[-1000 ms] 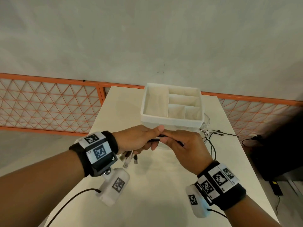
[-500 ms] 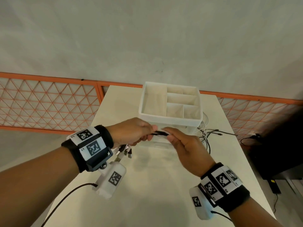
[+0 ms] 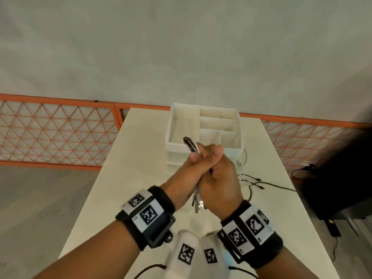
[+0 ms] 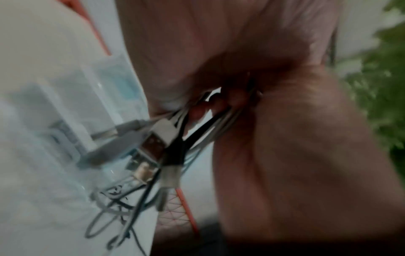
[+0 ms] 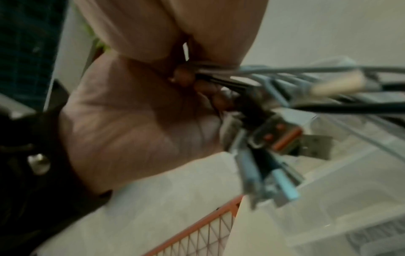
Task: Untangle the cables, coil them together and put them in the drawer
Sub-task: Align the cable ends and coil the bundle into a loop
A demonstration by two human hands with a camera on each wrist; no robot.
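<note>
The left hand [image 3: 186,178] and right hand [image 3: 218,178] press together, both clenched around the cable bundle [image 3: 192,144]. Its looped end pokes toward eleven o'clock, over the drawer unit [image 3: 205,147]; plugs [image 3: 198,205] dangle at six.

White table [image 3: 124,178], drawer unit [image 3: 203,156], loose cables [image 3: 253,184]

Both hands clasped together, raised in front of the body

The left hand [image 3: 186,174] and right hand [image 3: 218,176] are pressed against each other, fingers curled round a bundle of cables [image 3: 192,144]. Both forearms are stretched forward, with marker bands worn on the wrists.
</note>
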